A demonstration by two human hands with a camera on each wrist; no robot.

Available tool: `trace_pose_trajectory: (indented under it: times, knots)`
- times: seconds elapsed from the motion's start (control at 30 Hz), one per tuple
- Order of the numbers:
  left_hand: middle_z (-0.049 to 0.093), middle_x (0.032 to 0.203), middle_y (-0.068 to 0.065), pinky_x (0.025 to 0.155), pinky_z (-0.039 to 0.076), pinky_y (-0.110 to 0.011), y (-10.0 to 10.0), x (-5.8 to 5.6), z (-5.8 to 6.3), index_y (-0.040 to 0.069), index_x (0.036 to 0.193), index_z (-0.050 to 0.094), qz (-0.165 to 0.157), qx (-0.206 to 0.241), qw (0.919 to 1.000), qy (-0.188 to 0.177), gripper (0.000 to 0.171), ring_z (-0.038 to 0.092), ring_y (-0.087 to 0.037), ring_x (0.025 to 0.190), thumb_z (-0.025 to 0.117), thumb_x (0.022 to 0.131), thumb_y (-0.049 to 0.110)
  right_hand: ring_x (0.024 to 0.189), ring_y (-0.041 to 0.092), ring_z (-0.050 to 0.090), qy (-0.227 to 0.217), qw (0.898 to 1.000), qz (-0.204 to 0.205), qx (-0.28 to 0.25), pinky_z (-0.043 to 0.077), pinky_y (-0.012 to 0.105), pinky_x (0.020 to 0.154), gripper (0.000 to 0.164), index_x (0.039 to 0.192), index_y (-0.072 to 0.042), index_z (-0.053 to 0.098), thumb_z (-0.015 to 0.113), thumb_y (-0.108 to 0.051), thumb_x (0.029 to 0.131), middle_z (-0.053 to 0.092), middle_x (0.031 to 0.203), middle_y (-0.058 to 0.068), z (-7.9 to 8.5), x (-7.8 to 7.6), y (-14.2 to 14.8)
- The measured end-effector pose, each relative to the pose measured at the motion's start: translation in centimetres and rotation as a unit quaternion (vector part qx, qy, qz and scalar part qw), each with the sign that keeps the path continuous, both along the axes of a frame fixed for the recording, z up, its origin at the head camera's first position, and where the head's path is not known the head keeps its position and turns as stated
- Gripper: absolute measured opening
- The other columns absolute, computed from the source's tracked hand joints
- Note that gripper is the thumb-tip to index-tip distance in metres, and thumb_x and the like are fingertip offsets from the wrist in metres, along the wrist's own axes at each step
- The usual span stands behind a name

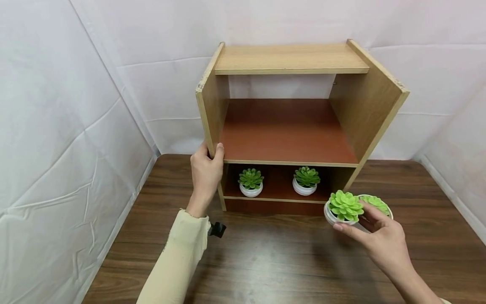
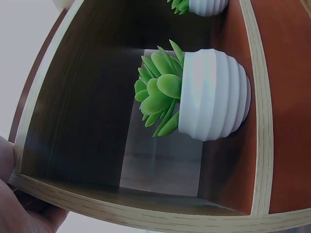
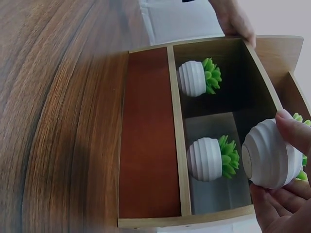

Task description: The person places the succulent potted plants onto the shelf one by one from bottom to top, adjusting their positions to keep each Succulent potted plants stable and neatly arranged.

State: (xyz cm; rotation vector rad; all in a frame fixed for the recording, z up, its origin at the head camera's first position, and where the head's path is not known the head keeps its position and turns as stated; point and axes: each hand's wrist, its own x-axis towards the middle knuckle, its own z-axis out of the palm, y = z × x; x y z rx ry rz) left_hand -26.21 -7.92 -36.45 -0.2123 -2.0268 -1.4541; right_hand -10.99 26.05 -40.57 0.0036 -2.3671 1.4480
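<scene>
My left hand [image 1: 206, 171] grips the front edge of the left side panel of a wooden shelf unit [image 1: 290, 164], thumb on the inner side. In my right hand [image 1: 385, 238] is a potted succulent [image 1: 344, 206] with bright green leaves and a white ribbed pot, pinched between thumb and fingers in front of the unit's lower right corner. Behind those fingers shows a second potted succulent [image 1: 377, 204]; whether the hand also holds it I cannot tell. On the lower shelf stand a left potted succulent [image 2: 214, 94] and a right potted succulent [image 3: 206, 159], upright and apart.
The unit's wide middle shelf [image 1: 286, 131] is reddish brown, under a light wooden top board [image 1: 290, 59]. It stands on a dark wooden table [image 1: 265, 261]. White cloth walls [image 1: 68, 126] surround the table at the back and sides.
</scene>
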Motion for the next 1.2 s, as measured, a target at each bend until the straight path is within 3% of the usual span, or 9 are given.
trace_pose_trajectory:
  times: [0.23,0.6,1.2]
  knots:
    - [0.046,0.054,-0.004,0.04,0.032,-0.029,0.1,0.0,0.0,0.006,0.082,0.061,-0.001,0.003,1.0,0.001,0.017,0.041,-0.017,0.044,0.059,0.097,0.015,0.109,0.005,0.061,0.01,1.0,0.023,-0.017,0.049,0.019,0.084,0.063,0.129,0.0,0.062,0.087,0.0,0.071,0.062,0.125,0.004,0.3,-0.5,-0.9]
    - [0.049,0.055,-0.005,0.04,0.034,-0.031,0.0,0.1,0.1,0.005,0.089,0.063,-0.014,0.001,0.9999,-0.009,0.016,0.043,-0.019,0.044,0.057,0.099,0.017,0.106,0.006,0.063,0.019,0.999,0.041,-0.025,0.051,0.021,0.08,0.069,0.133,0.0,0.059,0.087,0.002,0.07,0.062,0.123,0.0,1.1,-0.9,-2.2]
    - [0.046,0.053,-0.005,0.04,0.032,-0.031,0.0,0.0,0.0,0.006,0.085,0.06,-0.008,-0.003,1.0,-0.002,0.016,0.041,-0.018,0.042,0.058,0.098,0.015,0.099,0.015,0.068,0.036,0.994,0.071,-0.073,0.054,0.026,0.078,0.067,0.129,0.001,0.061,0.087,0.008,0.068,0.067,0.116,0.005,3.0,-1.9,-5.0]
